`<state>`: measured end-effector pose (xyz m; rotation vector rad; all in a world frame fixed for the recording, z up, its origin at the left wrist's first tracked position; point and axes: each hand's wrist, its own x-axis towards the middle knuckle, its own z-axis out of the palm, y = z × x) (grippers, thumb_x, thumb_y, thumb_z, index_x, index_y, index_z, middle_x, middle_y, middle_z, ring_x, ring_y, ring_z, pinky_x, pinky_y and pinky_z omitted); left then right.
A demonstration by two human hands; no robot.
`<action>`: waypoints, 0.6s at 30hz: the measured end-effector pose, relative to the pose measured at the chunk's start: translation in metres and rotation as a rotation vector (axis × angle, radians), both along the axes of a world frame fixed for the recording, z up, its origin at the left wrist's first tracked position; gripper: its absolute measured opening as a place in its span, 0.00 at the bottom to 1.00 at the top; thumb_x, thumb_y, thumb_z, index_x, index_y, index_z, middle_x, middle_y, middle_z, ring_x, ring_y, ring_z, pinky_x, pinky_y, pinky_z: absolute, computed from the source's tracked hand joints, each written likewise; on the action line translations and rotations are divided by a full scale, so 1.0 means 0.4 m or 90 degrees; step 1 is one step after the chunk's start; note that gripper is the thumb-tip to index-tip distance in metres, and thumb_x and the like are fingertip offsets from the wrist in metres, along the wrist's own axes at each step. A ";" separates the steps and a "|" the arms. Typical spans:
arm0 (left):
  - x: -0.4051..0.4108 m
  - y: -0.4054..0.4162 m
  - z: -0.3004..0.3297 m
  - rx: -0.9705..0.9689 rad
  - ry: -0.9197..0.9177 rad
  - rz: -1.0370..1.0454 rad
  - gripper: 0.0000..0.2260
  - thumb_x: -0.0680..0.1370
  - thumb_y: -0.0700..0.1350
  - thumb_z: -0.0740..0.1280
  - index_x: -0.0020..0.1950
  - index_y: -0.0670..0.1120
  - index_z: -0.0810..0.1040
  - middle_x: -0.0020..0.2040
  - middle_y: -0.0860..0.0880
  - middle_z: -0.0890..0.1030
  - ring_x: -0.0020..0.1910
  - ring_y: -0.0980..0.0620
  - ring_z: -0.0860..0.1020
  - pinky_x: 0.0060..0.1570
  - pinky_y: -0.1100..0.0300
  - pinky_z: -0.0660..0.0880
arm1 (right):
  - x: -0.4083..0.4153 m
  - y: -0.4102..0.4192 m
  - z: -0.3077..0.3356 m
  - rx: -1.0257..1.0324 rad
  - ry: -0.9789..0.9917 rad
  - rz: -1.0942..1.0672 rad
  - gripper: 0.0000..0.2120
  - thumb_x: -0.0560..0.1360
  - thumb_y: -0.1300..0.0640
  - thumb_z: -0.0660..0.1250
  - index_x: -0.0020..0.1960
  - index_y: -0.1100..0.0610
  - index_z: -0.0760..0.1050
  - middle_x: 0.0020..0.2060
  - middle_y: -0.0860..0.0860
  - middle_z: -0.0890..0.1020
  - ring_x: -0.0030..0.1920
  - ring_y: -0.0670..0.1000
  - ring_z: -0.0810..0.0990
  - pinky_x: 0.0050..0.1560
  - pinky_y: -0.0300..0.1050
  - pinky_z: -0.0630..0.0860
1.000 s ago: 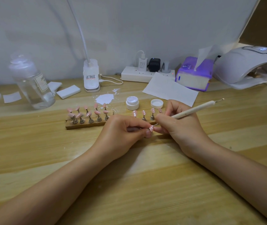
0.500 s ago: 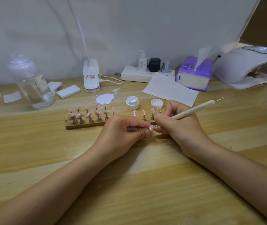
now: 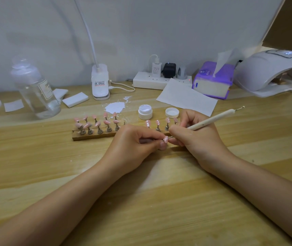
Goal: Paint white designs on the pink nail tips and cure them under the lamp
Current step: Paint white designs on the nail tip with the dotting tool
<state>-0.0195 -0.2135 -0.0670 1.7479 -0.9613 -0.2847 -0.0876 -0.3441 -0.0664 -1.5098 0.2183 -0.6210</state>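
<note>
My left hand pinches a small stand that carries a pink nail tip with white dots on it. My right hand grips a cream dotting pen, and its fine tip touches that nail tip. Behind my hands a wooden holder carries several plain pink nail tips on stands. To its right stand several pink tips with white dots. An open jar of white gel and its lid sit just beyond. The white curing lamp stands at the far right.
A clear bottle stands at the left. A white desk-lamp base, a power strip, a purple tissue pack and a sheet of paper line the back. Spilled white powder lies behind the holder.
My hands stay almost still; the pen tip makes only small movements on the held nail tip.
</note>
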 end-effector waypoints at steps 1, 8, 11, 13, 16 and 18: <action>0.000 0.001 0.000 -0.001 -0.002 0.001 0.06 0.70 0.36 0.72 0.41 0.46 0.84 0.33 0.57 0.83 0.36 0.63 0.80 0.44 0.71 0.76 | 0.000 0.000 0.000 0.003 -0.001 -0.002 0.18 0.68 0.72 0.65 0.28 0.58 0.61 0.18 0.44 0.65 0.21 0.39 0.69 0.27 0.32 0.74; -0.001 0.000 0.002 -0.004 -0.005 0.000 0.06 0.70 0.36 0.72 0.41 0.48 0.83 0.35 0.55 0.84 0.37 0.62 0.81 0.44 0.70 0.77 | 0.001 -0.002 -0.001 0.010 0.001 0.001 0.18 0.69 0.72 0.65 0.28 0.58 0.61 0.18 0.45 0.64 0.21 0.39 0.68 0.29 0.34 0.76; -0.002 0.002 0.004 -0.007 -0.004 -0.005 0.09 0.70 0.37 0.72 0.40 0.51 0.83 0.34 0.56 0.84 0.37 0.63 0.81 0.44 0.70 0.76 | 0.000 -0.003 -0.002 -0.015 0.007 0.004 0.18 0.67 0.72 0.64 0.27 0.57 0.61 0.18 0.46 0.65 0.22 0.41 0.69 0.32 0.40 0.76; -0.002 0.002 0.005 -0.006 -0.004 -0.008 0.10 0.70 0.37 0.71 0.40 0.52 0.83 0.33 0.57 0.83 0.36 0.64 0.80 0.43 0.72 0.76 | 0.000 -0.005 -0.004 -0.032 0.013 0.001 0.18 0.67 0.72 0.64 0.26 0.57 0.61 0.18 0.46 0.66 0.22 0.42 0.70 0.33 0.41 0.72; -0.003 0.001 0.006 -0.005 -0.003 -0.010 0.09 0.70 0.36 0.71 0.40 0.51 0.83 0.32 0.58 0.83 0.35 0.66 0.79 0.40 0.74 0.74 | 0.001 -0.008 -0.008 -0.033 0.014 0.000 0.19 0.67 0.73 0.64 0.26 0.56 0.62 0.18 0.47 0.66 0.21 0.42 0.71 0.32 0.40 0.70; -0.003 0.001 0.005 -0.006 -0.001 -0.012 0.09 0.70 0.36 0.71 0.40 0.51 0.83 0.32 0.59 0.83 0.36 0.65 0.80 0.41 0.74 0.74 | 0.002 -0.007 -0.008 -0.031 0.013 0.002 0.20 0.67 0.74 0.64 0.26 0.56 0.62 0.18 0.46 0.66 0.21 0.42 0.70 0.35 0.42 0.69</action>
